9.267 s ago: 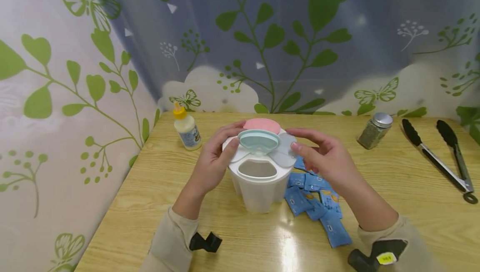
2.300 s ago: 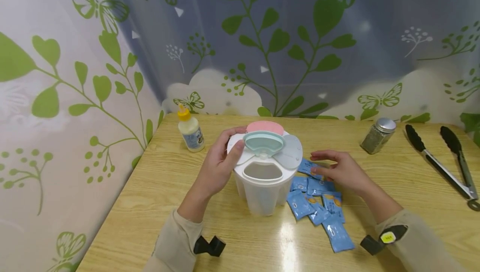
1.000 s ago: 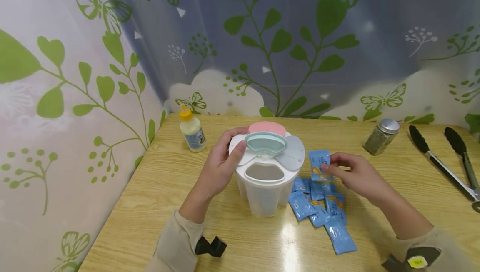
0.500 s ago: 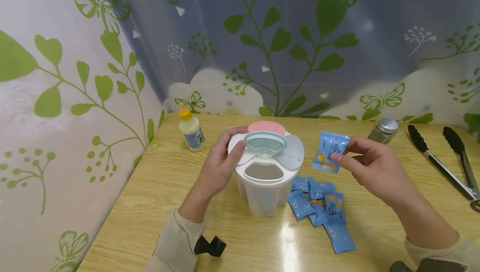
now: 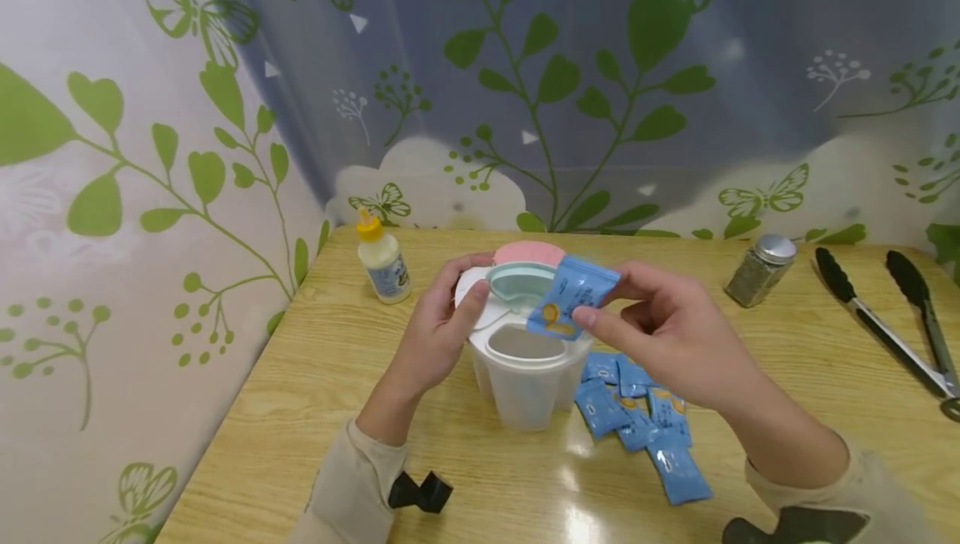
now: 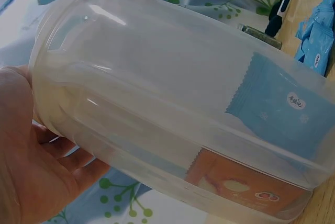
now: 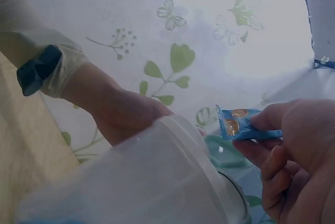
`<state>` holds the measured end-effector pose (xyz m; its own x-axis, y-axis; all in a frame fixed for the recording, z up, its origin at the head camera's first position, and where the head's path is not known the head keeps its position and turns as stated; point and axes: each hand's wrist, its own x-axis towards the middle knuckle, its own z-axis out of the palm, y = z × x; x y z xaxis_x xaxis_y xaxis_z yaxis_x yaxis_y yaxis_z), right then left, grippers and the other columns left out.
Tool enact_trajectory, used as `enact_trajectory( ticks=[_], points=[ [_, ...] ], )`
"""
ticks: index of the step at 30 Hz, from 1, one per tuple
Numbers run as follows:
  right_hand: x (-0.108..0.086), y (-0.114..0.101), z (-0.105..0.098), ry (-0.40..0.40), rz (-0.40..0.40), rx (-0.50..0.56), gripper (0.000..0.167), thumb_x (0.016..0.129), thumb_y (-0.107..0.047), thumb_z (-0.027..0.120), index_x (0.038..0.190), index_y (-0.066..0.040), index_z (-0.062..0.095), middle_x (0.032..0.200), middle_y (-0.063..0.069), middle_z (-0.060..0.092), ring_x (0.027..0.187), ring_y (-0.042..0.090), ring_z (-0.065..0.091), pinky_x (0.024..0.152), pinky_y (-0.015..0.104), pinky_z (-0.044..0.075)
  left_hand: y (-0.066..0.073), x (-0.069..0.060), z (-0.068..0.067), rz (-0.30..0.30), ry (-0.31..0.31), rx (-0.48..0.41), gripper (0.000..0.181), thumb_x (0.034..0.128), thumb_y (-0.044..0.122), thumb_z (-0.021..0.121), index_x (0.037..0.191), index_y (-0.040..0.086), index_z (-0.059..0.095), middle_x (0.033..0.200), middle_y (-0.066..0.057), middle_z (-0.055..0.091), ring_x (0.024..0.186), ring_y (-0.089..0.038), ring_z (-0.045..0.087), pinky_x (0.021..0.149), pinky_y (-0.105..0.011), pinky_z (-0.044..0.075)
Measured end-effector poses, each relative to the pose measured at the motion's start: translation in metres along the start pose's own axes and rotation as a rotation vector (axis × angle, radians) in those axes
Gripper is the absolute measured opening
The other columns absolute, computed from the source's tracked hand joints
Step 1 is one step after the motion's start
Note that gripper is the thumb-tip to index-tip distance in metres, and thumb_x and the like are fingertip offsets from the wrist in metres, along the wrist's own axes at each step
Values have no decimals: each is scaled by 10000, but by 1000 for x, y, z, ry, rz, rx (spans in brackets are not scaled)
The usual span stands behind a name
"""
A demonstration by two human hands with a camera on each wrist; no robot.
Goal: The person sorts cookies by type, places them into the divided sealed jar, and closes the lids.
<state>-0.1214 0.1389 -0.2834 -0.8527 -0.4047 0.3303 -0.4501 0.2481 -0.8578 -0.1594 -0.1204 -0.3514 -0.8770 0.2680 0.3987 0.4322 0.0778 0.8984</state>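
A translucent white storage container (image 5: 517,398) with a sectioned lid stands on the table. Its teal flap (image 5: 517,279) is raised, and the front section beneath it is uncovered. My left hand (image 5: 438,327) grips the lid's left edge, thumb on top. Between thumb and fingers my right hand (image 5: 675,336) pinches a small blue snack packet (image 5: 566,298), tilted just above the lid's right part, near the opening. Through the wall, the left wrist view shows a blue packet (image 6: 285,111) and an orange packet (image 6: 238,187) inside. Right of the container lies a pile of blue packets (image 5: 637,411).
A yellow-capped bottle (image 5: 384,265) stands at the back left. Toward the back right are a glass jar of dried herbs (image 5: 759,273) and black-tipped tongs (image 5: 885,327). A patterned curtain (image 5: 585,94) hangs behind the wooden table (image 5: 300,411).
My right hand has left the lid, picked a blue packet off the pile, raised it and brought it left over the container. The left hand keeps its hold on the container.
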Motion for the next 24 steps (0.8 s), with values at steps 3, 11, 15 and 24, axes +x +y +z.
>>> enact_trajectory(
  ticks=[3,11,15,24],
  points=[
    [3,-3,9,-17,-1,-28,65,937,-136,705,982,-163,667,840,8,695,388,99,363,345,262,314,0,0,0,4,1,-4,360,1064,219,477,1361,17,486,1443,-123,516,1244,-215,549,972,-242,525],
    [4,-2,19,-35,52,-80,104,911,-204,745,990,-150,705,638,-16,607,396,89,368,362,255,339,2,1,0,2,-1,7,347,1064,204,474,1362,28,490,1450,-112,514,1296,-226,533,1009,-272,514],
    [1,0,19,-27,90,-70,147,900,-217,759,1025,-153,718,494,-30,438,396,89,364,356,264,333,2,1,0,-2,-1,-1,348,1062,209,479,1356,24,492,1449,-116,513,1291,-230,537,1009,-272,514],
    [0,7,12,-66,91,-7,123,927,-172,723,1048,-193,730,714,-19,655,405,120,344,354,277,321,1,0,0,-14,7,15,350,1061,226,482,1354,35,494,1440,-108,523,1255,-215,546,969,-233,521]
  ],
)
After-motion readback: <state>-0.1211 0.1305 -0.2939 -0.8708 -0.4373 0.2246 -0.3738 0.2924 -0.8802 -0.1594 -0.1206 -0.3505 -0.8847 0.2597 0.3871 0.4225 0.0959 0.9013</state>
